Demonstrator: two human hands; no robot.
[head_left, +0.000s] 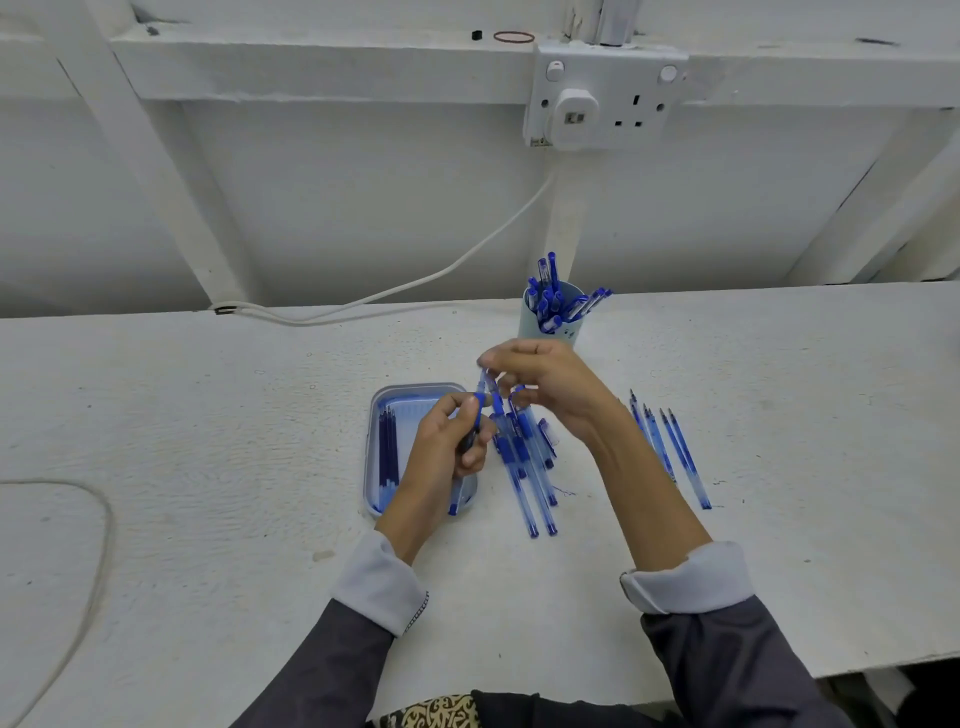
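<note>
My left hand (451, 441) grips a blue pen (467, 441) upright above the blue tray (375, 441). My right hand (545, 382) hovers just above and to the right, its fingertips pinching the pen's upper end near a blue cap. Dark refills (387, 447) lie along the tray's left side. Several clear-blue pen barrels (530, 483) lie on the table between my hands. Further right lie several uncapped pens (675, 452), tips pointing away from me. A pale cup (530, 330) behind my right hand holds several capped blue pens.
The white table (208, 441) ends at a white wall with a double socket (605, 96) and a plugged adapter. A white cable (415, 283) runs down to the table's back edge. A thin cord (101, 545) curves at the left.
</note>
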